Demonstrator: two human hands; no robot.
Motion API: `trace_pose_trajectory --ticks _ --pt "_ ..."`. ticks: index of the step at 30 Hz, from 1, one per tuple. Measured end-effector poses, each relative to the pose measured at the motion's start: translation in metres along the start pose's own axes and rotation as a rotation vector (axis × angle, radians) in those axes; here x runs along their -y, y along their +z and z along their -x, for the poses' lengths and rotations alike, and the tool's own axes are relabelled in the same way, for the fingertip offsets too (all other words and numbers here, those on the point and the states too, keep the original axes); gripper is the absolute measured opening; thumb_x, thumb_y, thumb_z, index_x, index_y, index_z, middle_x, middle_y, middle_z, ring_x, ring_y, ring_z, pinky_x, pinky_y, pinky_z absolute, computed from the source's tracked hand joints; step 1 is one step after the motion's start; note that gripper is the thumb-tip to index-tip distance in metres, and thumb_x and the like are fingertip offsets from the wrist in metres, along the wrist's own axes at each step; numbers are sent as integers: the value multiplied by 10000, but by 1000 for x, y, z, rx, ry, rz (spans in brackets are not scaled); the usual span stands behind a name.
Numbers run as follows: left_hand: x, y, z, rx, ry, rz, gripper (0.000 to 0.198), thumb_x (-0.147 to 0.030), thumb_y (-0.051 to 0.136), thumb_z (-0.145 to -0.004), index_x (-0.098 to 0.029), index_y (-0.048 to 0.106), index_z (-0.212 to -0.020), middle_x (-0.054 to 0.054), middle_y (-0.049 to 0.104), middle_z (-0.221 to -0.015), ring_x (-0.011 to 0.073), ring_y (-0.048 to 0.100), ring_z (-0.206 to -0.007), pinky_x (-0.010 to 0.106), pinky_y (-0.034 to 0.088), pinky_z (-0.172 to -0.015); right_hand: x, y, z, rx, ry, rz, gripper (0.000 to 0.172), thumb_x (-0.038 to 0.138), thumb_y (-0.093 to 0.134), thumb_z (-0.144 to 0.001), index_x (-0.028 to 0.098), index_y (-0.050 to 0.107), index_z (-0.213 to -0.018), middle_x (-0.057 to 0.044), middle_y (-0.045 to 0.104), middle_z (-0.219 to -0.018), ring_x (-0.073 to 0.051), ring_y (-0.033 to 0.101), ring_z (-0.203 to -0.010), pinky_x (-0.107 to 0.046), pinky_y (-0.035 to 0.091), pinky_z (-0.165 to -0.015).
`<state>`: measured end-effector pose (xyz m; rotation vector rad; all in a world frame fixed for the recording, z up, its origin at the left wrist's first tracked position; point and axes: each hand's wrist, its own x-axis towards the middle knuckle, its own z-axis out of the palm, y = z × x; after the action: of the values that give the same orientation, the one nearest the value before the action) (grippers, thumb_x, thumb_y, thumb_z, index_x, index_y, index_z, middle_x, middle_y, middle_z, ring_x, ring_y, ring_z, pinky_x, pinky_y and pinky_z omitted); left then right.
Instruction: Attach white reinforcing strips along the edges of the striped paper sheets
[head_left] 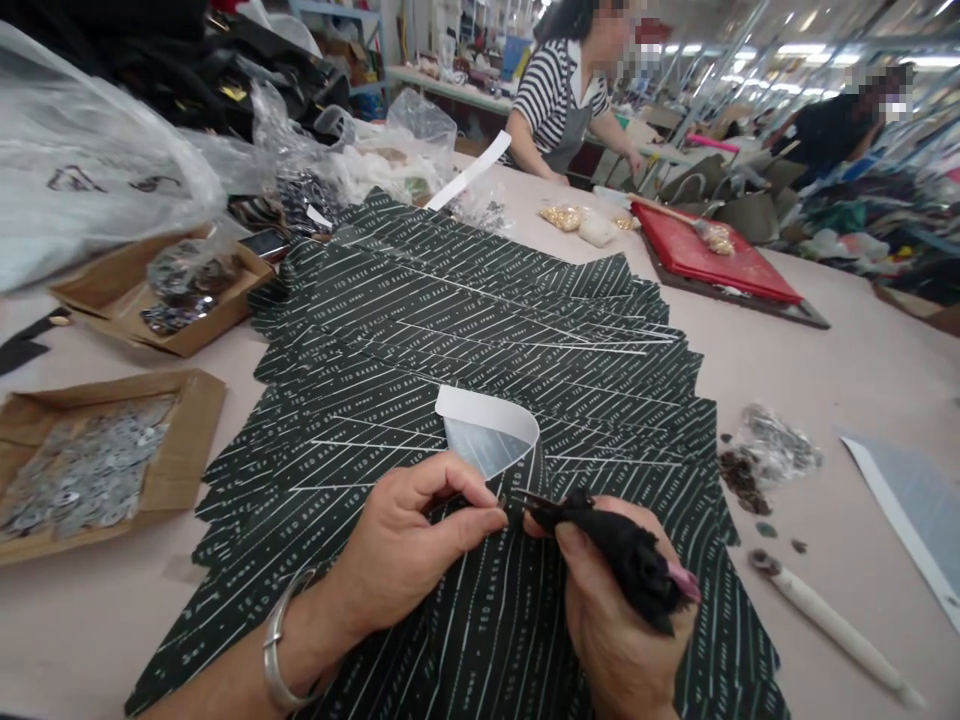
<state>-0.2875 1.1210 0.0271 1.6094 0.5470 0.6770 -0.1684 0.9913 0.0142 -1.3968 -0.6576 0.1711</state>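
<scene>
Dark green printed fabric pieces (480, 300) with white stripes and lettering lie in an overlapping stack before me. On them, a strip with a curled end shows its pale backing (487, 425). My left hand (420, 540) is closed in a pinch beside this strip; a tiny piece seems to be between thumb and forefinger, too small to name. In my right hand (622, 610) I grip scissors (615, 545) with black cloth wound round the handles and a pink end showing. Their thin metal tips point left, close to my left fingertips.
At left stand a cardboard tray (202, 425) of flat metal pieces and another tray (180, 340) with bagged parts. Right of the fabric lie small dark pieces (742, 480) and a pale-handled stick tool (832, 625). A red board (712, 250) and a co-worker (559, 100) are farther back.
</scene>
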Motion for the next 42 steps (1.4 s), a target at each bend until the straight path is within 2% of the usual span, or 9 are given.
trace_pose_trajectory --ticks 6,12,16,21,26,32,36,39,42 --pt "6 -2 0 -7 31 -5 103 -142 720 -793 -229 677 -756 -73 677 -709 62 615 -676 147 473 -644 7 7 -6 34 -111 86 160 96 739 -752 228 696 -833 38 688 -785 -118 676 -693 -212 580 -659" --pt "4 0 -1 -9 152 -47 167 -63 704 -793 -224 663 -775 -93 687 -717 34 624 -650 100 481 -638 3 4 -8 126 -208 153 156 84 702 -763 217 684 -842 6 688 -796 -150 676 -722 -243 571 -654" --pt "3 0 0 -3 281 -128 182 -23 677 -805 -204 657 -794 -72 667 -727 37 615 -661 108 489 -662 -7 -3 -2 176 -223 132 178 105 700 -765 220 677 -900 -35 705 -865 -205 690 -784 -315 579 -683" --pt "3 -2 2 19 440 -289 169 -14 612 -846 -179 653 -854 -33 638 -724 56 606 -656 135 488 -629 -11 -2 0 193 -247 116 153 157 717 -766 221 676 -899 -43 711 -847 -226 699 -773 -350 588 -681" --pt "3 -2 6 20 518 -393 186 3 594 -855 -168 641 -910 -20 659 -761 67 621 -677 149 502 -639 -12 0 -1 245 -298 89 154 146 666 -794 221 669 -929 -42 720 -844 -224 704 -788 -352 594 -695" --pt "2 -1 8 -15 561 -457 161 -15 591 -869 -154 646 -927 -17 670 -767 62 631 -673 144 507 -640 -15 -2 -2 328 -349 51 247 83 615 -783 200 653 -997 -39 723 -883 -201 696 -839 -314 581 -758" --pt "0 -2 7 -28 557 -452 154 -37 598 -877 -176 648 -922 -31 689 -798 53 659 -725 118 521 -703 -13 1 -4 233 -254 51 243 57 668 -754 224 660 -931 -13 716 -852 -183 697 -789 -274 583 -703" --pt "2 -1 7 -12 506 -405 197 -32 612 -865 -212 631 -942 -48 707 -847 55 675 -783 116 532 -757 -9 5 -5 126 -148 85 195 66 725 -728 228 675 -825 6 704 -805 -151 684 -706 -224 572 -637" --pt "4 1 8 -9 459 -353 203 -37 619 -858 -231 616 -917 -60 717 -865 62 681 -811 125 535 -771 -7 9 -6 57 -58 18 178 76 748 -727 228 697 -804 17 702 -761 -133 680 -660 -200 574 -615"
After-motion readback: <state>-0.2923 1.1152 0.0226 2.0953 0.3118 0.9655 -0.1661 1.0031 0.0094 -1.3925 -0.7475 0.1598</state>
